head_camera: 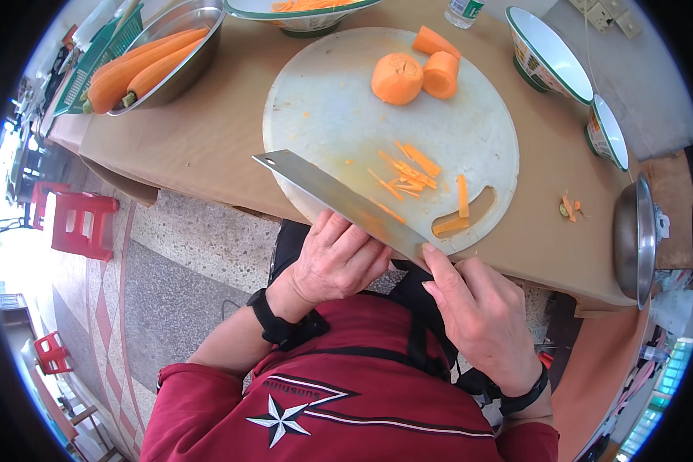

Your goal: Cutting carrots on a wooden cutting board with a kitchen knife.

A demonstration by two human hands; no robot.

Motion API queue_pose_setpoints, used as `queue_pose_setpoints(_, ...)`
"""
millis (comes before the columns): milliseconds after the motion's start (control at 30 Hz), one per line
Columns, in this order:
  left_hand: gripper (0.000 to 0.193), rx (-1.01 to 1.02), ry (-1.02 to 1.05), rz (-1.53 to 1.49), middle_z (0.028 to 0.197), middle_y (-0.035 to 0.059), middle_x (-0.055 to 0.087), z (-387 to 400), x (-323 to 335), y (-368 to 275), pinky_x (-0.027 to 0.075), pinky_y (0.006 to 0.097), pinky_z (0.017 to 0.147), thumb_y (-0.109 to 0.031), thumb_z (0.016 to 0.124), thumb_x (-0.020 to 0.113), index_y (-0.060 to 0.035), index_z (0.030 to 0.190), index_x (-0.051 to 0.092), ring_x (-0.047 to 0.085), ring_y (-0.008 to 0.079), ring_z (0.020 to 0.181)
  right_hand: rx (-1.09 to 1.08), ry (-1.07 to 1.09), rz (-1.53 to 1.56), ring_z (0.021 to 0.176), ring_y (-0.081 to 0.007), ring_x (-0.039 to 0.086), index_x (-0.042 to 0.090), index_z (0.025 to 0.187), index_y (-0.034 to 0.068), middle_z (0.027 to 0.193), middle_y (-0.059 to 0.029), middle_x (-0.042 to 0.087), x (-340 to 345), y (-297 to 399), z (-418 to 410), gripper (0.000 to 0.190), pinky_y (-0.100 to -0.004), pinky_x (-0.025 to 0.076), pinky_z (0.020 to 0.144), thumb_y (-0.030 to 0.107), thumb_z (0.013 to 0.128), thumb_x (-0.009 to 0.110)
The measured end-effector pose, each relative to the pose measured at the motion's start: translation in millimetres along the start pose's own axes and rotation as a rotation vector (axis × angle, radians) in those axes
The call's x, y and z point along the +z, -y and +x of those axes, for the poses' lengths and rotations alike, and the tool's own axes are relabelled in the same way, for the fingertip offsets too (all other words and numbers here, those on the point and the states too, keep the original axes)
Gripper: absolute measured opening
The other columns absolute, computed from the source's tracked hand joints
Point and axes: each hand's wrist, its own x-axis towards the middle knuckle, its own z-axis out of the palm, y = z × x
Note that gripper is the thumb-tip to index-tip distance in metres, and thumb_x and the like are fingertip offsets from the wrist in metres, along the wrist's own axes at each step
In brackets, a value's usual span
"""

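Observation:
My right hand (485, 312) grips a broad-bladed cleaver (335, 193) at its handle end; the handle is hidden in the fist. The blade slants up to the left over the near rim of a round white cutting board (335, 121). Against the blade's near side, my left hand (341, 260) has its fingers curled, the fingertips out of sight. Carrot bits cling to the blade. Cut carrot strips (410, 176) lie on the board, and two longer pieces (462, 196) rest by its handle slot. Toward the back sit three peeled carrot chunks (397, 79).
At the left, a steel bowl (199, 72) of whole carrots (144, 69) stands beside a green plastic basket (81, 84). Behind the board is a bowl (306, 20) of shredded carrot. Bowls (548, 52), a steel basin (635, 242) and carrot scraps (569, 208) are at the right.

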Motion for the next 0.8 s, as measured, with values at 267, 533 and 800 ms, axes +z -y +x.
queue_pose_setpoints(267, 0.023, 0.009, -0.003, 0.006, 0.097, 0.0101, 0.064, 1.0, -0.7, -0.1, 0.052, 0.0422, 0.081, -0.011, 0.068, 0.077, -0.0003, 0.088, 0.073, 0.064, 0.0293, 0.093, 0.008, 0.035, 0.008, 0.063, -0.0156, 0.054, 0.06, 0.133, 0.002, 0.076, -0.0044, 0.044, -3.0, 1.8, 0.8, 0.045, -0.0289, 0.051, 0.056, 0.007, 0.088, 0.062)
queue_pose_setpoints(533, 0.026, -0.021, -0.012, -0.009, 0.101, 0.0099, 0.066, -2.1, 0.5, -1.5, 0.052, 0.0422, 0.085, -0.011, 0.066, 0.078, 0.0001, 0.089, 0.073, 0.065, 0.0284, 0.095, -0.019, 0.05, -0.064, 0.063, -0.0155, 0.054, 0.059, 0.133, 0.002, 0.077, -0.0044, 0.044, -2.5, 6.1, 4.1, 0.051, -0.0276, 0.049, 0.055, 0.006, 0.082, 0.061)
queue_pose_setpoints(800, 0.027, -0.021, -0.012, -0.018, 0.102, 0.0108, 0.067, -1.8, -0.6, -0.8, 0.051, 0.042, 0.087, -0.011, 0.066, 0.078, 0.0001, 0.09, 0.073, 0.065, 0.0292, 0.097, 0.038, 0.07, 0.004, 0.062, -0.0208, 0.057, 0.062, 0.129, 0.004, 0.079, -0.0061, 0.05, -1.3, 14.6, 18.2, 0.042, -0.0357, 0.05, 0.058, 0.011, 0.089, 0.071)
